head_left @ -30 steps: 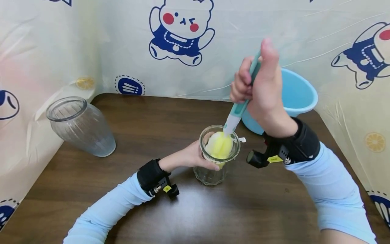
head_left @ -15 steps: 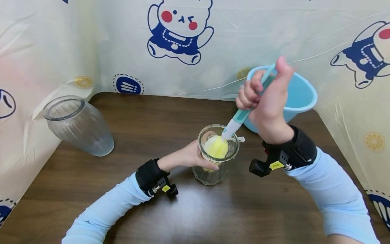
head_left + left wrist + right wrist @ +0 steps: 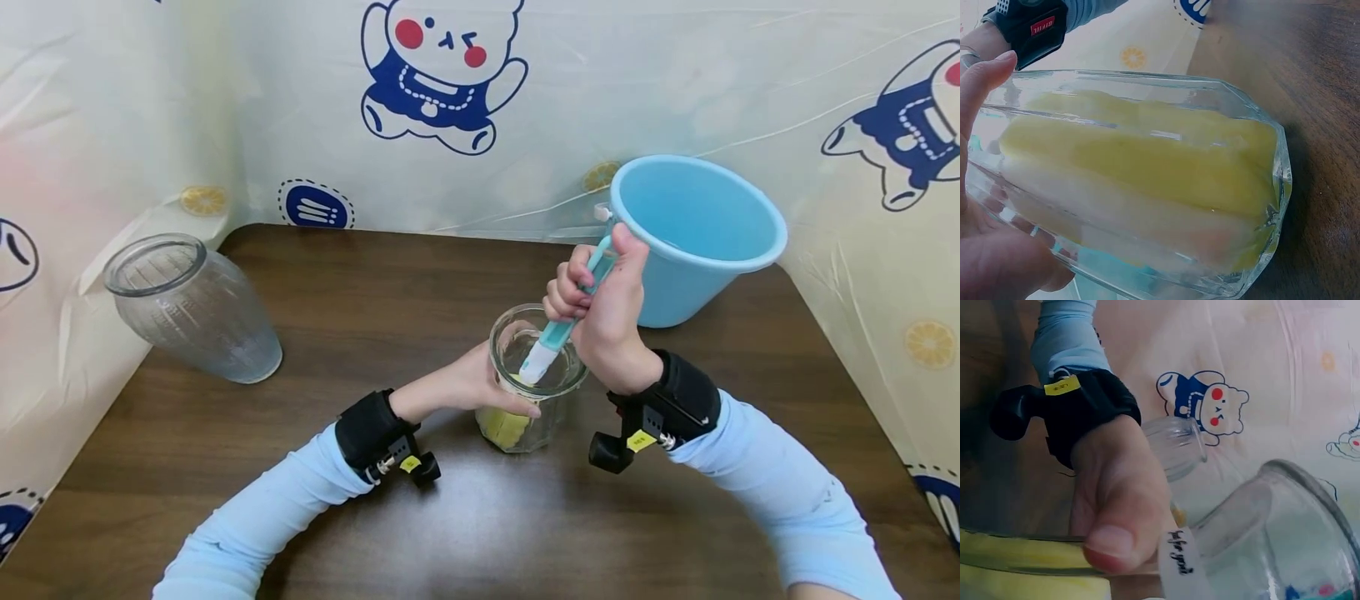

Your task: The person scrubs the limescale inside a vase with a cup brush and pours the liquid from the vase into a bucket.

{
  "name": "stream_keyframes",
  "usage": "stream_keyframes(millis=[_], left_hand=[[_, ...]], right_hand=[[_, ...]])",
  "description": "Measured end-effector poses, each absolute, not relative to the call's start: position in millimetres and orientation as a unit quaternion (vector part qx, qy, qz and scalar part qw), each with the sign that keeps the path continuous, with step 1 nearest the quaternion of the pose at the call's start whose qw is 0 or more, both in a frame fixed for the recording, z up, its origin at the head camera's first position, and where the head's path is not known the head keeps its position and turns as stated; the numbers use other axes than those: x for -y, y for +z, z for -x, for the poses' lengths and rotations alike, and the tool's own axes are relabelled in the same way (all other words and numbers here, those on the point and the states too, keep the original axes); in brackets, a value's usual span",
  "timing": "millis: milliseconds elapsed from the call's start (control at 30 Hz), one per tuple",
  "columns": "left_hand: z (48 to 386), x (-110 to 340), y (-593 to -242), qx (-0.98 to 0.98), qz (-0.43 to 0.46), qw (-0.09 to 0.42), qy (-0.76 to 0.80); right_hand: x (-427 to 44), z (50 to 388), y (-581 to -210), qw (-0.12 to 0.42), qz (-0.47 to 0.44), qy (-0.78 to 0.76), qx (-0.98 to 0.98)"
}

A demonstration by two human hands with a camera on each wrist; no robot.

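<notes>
In the head view, my left hand (image 3: 476, 385) grips a clear glass jar (image 3: 555, 417) round its neck, thumb towards me. My right hand (image 3: 603, 321) is wrapped round the teal handle of a sponge bottle brush (image 3: 553, 337), which slants down through the jar's mouth. Pressed against the glass, the brush's yellow-and-white sponge (image 3: 1129, 162) fills much of the jar in the left wrist view and reaches its base. A small printed tag (image 3: 1180, 565) hangs at the jar's neck in the right wrist view. Right-hand fingers are out of that view.
A ribbed clear glass vase (image 3: 206, 312) stands at the left of the brown wooden table (image 3: 405, 283). Behind my right hand is a light blue bucket (image 3: 675, 292). A patterned cloth (image 3: 300, 83) hangs along the table's back and sides.
My right hand has come down and to the left, pushing the sponge from the jar's mouth to its bottom. The left hand keeps hold of the jar in the same place.
</notes>
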State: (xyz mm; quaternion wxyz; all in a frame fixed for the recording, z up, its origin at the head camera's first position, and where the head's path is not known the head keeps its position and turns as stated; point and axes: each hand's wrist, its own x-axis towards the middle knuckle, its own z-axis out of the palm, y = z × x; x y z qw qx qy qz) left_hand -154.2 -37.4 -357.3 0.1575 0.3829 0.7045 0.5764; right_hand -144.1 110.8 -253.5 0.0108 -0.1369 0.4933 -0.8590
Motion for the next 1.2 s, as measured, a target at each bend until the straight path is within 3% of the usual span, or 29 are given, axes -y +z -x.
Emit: stream_keyframes(millis=[333, 633, 800, 1000, 1200], left_hand=[[153, 33, -357, -0.704, -0.385, 0.143, 0.579], [153, 32, -357, -0.704, -0.382, 0.151, 0.580], [154, 34, -358, -0.699, -0.383, 0.156, 0.583], [154, 35, -359, -0.692, -0.378, 0.161, 0.594], [153, 35, -359, -0.690, -0.383, 0.156, 0.595]], right_hand=[[-121, 147, -246, -0.001, 0.128, -0.865, -0.485], [-140, 139, -210, -0.010, 0.180, -0.913, -0.367], [-146, 129, -201, -0.049, 0.268, -0.903, -0.334], [-149, 124, -217, -0.083, 0.418, -0.830, -0.360], [-147, 119, -231, -0.084, 0.526, -0.757, -0.378]])
